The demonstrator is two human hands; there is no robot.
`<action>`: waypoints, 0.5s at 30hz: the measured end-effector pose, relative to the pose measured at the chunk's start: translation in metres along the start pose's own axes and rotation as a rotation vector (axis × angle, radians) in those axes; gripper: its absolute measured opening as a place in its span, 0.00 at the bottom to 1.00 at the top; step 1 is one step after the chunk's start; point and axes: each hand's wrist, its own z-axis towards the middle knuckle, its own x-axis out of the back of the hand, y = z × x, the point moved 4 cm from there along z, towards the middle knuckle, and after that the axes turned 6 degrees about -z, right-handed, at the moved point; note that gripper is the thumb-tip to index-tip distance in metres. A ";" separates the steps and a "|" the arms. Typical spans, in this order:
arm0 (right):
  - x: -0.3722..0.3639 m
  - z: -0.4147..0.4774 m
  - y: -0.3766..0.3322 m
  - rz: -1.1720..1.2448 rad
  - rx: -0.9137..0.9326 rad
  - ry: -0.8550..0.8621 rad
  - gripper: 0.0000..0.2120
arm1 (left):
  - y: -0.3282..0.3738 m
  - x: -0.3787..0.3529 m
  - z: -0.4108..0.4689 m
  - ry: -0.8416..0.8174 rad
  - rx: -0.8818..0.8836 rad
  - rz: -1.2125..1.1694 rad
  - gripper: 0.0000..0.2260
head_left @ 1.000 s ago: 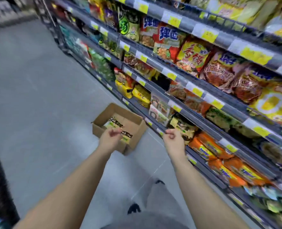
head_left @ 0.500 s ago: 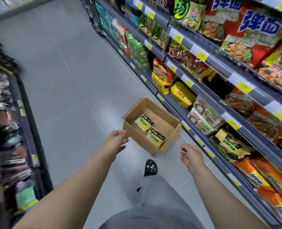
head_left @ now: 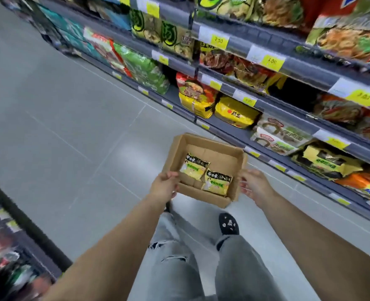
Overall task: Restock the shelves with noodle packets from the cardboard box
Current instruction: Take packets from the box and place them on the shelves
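Grey floor (head_left: 60, 127), cardboard box (head_left: 203, 197) between left hand (head_left: 163, 187) and right hand (head_left: 255, 185)

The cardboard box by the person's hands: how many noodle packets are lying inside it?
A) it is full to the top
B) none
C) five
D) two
D: the cardboard box holds only a left packet and a right packet, both yellow and black, side by side with bare cardboard showing around them.
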 end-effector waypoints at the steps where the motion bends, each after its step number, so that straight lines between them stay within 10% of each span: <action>1: -0.003 0.002 0.001 0.034 -0.005 0.027 0.02 | 0.005 -0.002 0.017 -0.032 0.005 0.060 0.08; 8: -0.042 0.062 0.041 0.290 -0.083 0.268 0.07 | 0.023 -0.019 0.152 -0.257 -0.065 0.475 0.08; 15: -0.095 0.218 0.131 0.009 0.035 0.390 0.12 | -0.065 -0.076 0.323 -0.395 -0.128 0.814 0.20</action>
